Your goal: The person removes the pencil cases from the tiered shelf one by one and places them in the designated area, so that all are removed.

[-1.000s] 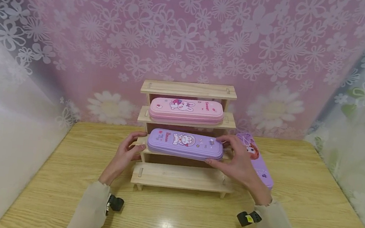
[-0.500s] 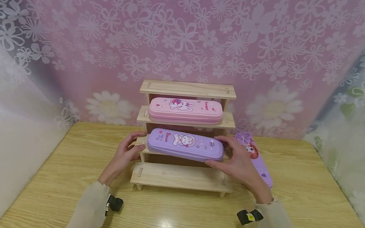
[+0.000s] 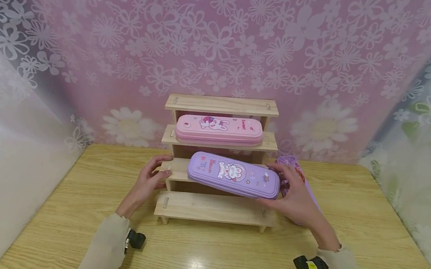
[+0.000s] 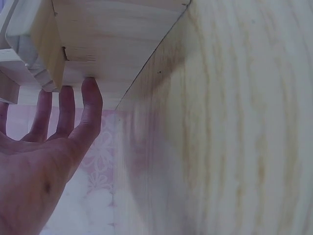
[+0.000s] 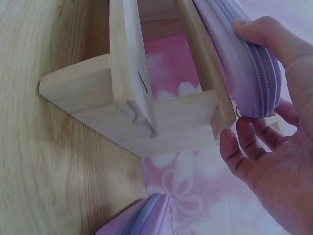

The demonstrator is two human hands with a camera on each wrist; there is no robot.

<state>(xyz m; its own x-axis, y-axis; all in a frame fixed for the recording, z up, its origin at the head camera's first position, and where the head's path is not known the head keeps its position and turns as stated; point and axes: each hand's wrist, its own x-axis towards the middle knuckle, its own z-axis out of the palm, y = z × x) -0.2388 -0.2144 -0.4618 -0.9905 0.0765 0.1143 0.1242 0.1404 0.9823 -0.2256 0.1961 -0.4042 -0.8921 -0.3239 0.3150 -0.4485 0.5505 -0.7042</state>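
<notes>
My right hand (image 3: 299,198) grips the right end of a purple zip pencil case (image 3: 234,175) with a bunny astronaut on its lid. The case is tilted, its right end lower and past the edge of the third tier of a stepped wooden display rack (image 3: 214,209). In the right wrist view the thumb presses near the case's zip (image 5: 261,73), the fingers under its end. My left hand (image 3: 149,180) holds the left end of that same tier, thumb at the front; in the left wrist view its fingertips (image 4: 90,88) touch the rack's side panel.
On the tier above lies a pink bunny pencil case (image 3: 220,129). Another purple pencil case (image 3: 289,162) lies on the wood-grain table (image 3: 199,259) right of the rack, partly hidden by my right hand. A floral curtain (image 3: 228,40) hangs behind.
My right hand has drawn the purple pencil case to the right and slightly off the third tier, tilting its right end down. The left hand has stayed at the rack's left end.
</notes>
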